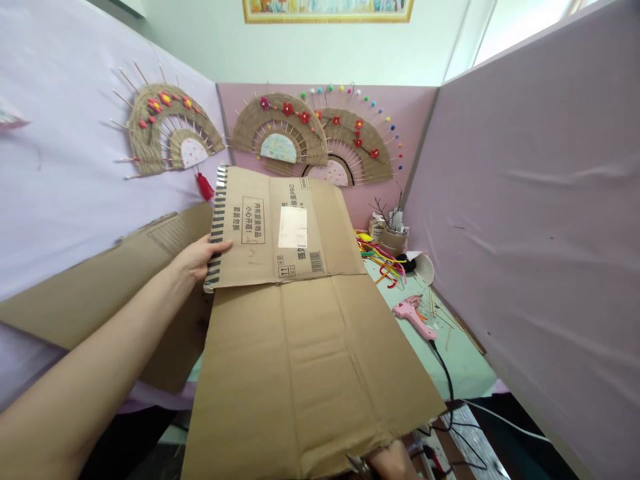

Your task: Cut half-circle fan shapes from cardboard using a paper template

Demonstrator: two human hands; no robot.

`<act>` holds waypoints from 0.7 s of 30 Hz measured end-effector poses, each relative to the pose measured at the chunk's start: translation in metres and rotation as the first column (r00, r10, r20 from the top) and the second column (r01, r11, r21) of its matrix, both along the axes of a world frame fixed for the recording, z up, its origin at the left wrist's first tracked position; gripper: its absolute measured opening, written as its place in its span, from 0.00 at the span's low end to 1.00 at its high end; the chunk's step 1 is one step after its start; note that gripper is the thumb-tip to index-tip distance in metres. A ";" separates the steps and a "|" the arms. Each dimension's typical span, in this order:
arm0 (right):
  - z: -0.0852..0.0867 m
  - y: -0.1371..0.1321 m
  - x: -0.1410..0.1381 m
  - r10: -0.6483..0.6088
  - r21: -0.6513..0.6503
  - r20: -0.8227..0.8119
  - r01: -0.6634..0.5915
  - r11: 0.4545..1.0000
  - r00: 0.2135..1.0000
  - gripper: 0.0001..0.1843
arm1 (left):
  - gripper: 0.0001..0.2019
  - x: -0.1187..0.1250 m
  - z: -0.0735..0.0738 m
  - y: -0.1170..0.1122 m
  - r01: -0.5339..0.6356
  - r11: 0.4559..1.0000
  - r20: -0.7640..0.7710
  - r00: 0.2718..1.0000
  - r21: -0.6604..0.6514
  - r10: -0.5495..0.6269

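Observation:
A large flattened cardboard box (305,360) fills the middle of the view, its upper flap bent upright with printed labels and a white sticker. My left hand (200,259) grips the left edge of that upper flap, thumb on the front. My right hand (393,461) shows only partly at the bottom edge under the cardboard; its fingers are hidden, and something metallic lies beside it.
Another cardboard sheet (100,287) leans against the left partition. On the green table at the right lie a pink glue gun (415,317) with a black cord, coloured pipe cleaners (385,260) and a cup of sticks (393,233). Woven fan decorations (170,130) hang on the partitions.

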State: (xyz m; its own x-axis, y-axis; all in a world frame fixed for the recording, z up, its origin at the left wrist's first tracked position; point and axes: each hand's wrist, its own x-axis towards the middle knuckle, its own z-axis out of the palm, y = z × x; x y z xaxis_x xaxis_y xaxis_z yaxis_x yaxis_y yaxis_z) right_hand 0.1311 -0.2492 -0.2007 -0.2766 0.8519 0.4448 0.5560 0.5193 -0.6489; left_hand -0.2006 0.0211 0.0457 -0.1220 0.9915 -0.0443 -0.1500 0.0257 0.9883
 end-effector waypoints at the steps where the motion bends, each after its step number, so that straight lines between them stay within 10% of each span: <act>1: 0.001 0.002 0.000 0.009 0.049 -0.005 -0.008 0.999 1.000 0.18 | 0.13 0.001 0.006 0.000 0.005 0.999 -0.004 1.000 0.033 -0.005; 9: 0.012 0.022 0.005 -0.207 0.081 -0.105 0.216 0.973 0.973 0.21 | 0.12 0.023 0.043 0.007 0.010 0.957 0.100 0.994 0.289 -0.041; 21: 0.047 0.016 0.045 0.017 -0.139 0.344 0.033 0.990 0.939 0.17 | 0.25 0.109 0.064 0.019 0.078 0.861 0.321 0.908 0.503 -0.270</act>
